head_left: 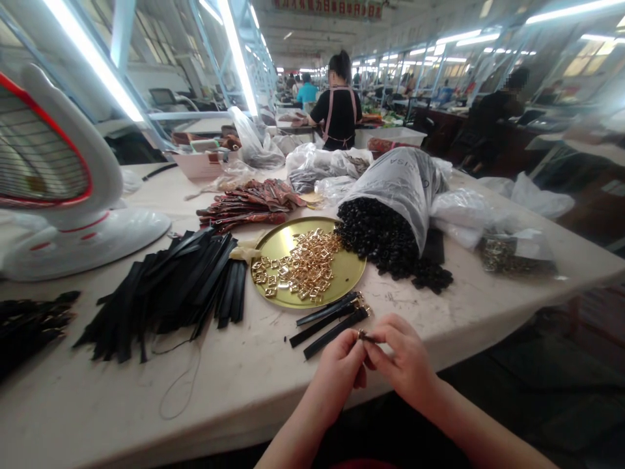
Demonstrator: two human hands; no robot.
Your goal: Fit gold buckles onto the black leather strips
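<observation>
My left hand (342, 365) and my right hand (403, 355) meet at the table's front edge, fingers closed in a pinch. Between the fingertips shows a small gold buckle (361, 334) with a dark strap end; most of the strap is hidden by my fingers. Just beyond lie several black straps (332, 332) with gold buckles on their right ends. A round gold-coloured tray (351, 273) behind them bears a heap of loose gold buckles (315, 260). To its right, small black loops (381, 238) spill from a plastic bag (398, 182).
Black strips (170, 286) are piled left of the tray, with a loose thread (183, 391) before them. A white fan (73, 169) stands at far left. Reddish patterned strips (254, 202) lie behind the tray. A bag of metal parts (515, 254) sits right. A person (340, 107) works beyond.
</observation>
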